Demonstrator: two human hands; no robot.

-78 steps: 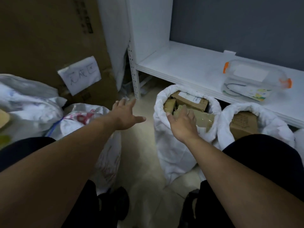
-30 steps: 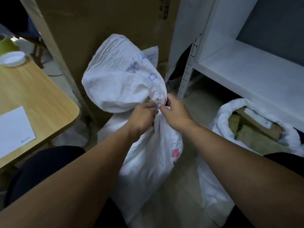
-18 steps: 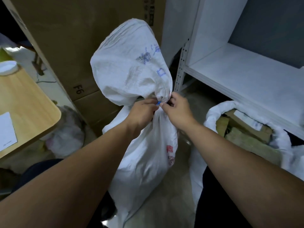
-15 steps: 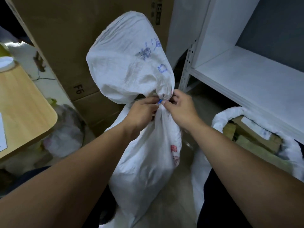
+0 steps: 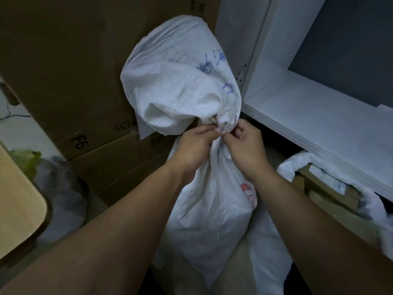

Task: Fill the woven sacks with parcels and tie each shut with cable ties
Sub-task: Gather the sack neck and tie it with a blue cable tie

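Both hands pinch the gathered neck of an upright woven sack (image 5: 204, 209): left hand (image 5: 192, 150) left of it, right hand (image 5: 244, 145) right, equally near.
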